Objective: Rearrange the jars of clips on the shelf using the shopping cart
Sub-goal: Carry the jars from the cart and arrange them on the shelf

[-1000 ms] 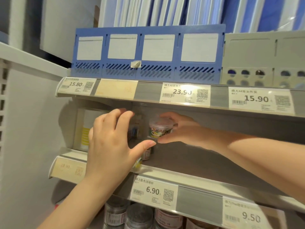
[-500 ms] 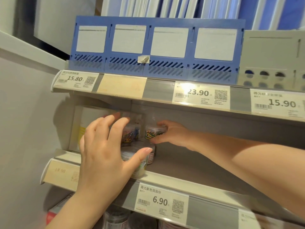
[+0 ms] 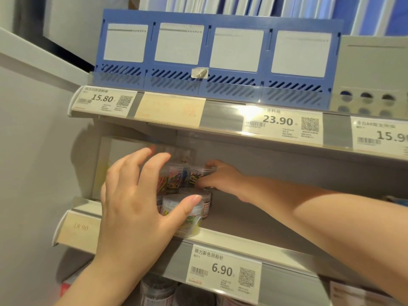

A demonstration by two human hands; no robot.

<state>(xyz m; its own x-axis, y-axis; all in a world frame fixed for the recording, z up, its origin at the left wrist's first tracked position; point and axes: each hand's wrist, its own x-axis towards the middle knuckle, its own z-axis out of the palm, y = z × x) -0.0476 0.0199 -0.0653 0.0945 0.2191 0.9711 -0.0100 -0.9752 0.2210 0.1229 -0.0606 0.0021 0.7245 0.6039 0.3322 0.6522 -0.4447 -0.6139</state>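
Several clear jars of coloured clips stand stacked at the left of the middle shelf (image 3: pixel 254 247). The front jar (image 3: pixel 187 217) sits near the shelf edge, with another jar (image 3: pixel 206 198) behind it. Two more jars (image 3: pixel 175 178) stand higher up at the back. My left hand (image 3: pixel 136 206) is spread in front of the stack, its thumb resting on the front jar's lid and its fingers against the upper jars. My right hand (image 3: pixel 223 177) reaches deep into the shelf and grips the rear upper jar of clips (image 3: pixel 197 175) from the right. The shopping cart is out of view.
A blue file rack (image 3: pixel 216 56) and a grey one (image 3: pixel 373 69) stand on the shelf above. Price tags line the shelf rims, one reading 6.90 (image 3: pixel 223 270). More jars (image 3: pixel 159 290) sit on the shelf below. A white box (image 3: pixel 110 155) stands left of the stack.
My right hand has carried its jar from mid-shelf back and down among the upper rear jars. My left hand stayed spread in front of the stack.
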